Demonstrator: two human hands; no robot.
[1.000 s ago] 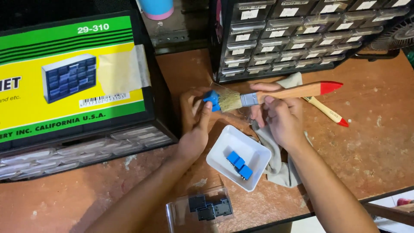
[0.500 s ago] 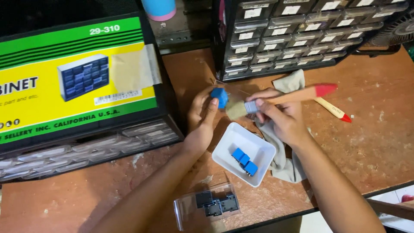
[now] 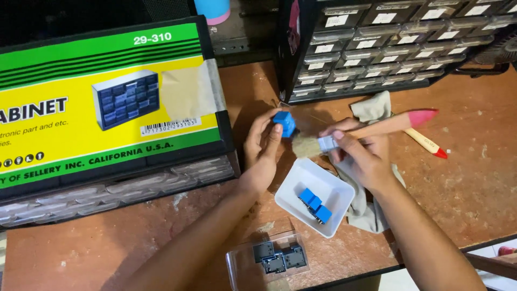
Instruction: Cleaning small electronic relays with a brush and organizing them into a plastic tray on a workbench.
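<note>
Left hand (image 3: 262,145): fingers were closed around a small blue block (image 3: 284,123), held just above the table, between the two cabinets.
Right hand (image 3: 362,153): fingers gripped a paintbrush (image 3: 366,132) at its metal ferrule; the wooden handle with its red tip pointed right.
Bristles: pale, pointing left, just beside the blue block; contact could not be told.
White tray (image 3: 301,183): sat below both hands, tilted on a grey cloth (image 3: 370,106), and held two more blue blocks (image 3: 315,205).
Clear tray (image 3: 237,269): at the near table edge, held several dark grey blocks (image 3: 279,256).
Second brush (image 3: 428,144): lay on the table, partly under the paintbrush handle.
Table (image 3: 474,178): worn reddish-brown wood.
Left of hands: yellow-green cabinet box (image 3: 107,102) resting on a drawer unit.
Behind hands: black drawer cabinet (image 3: 388,43) with labelled clear drawers.
</note>
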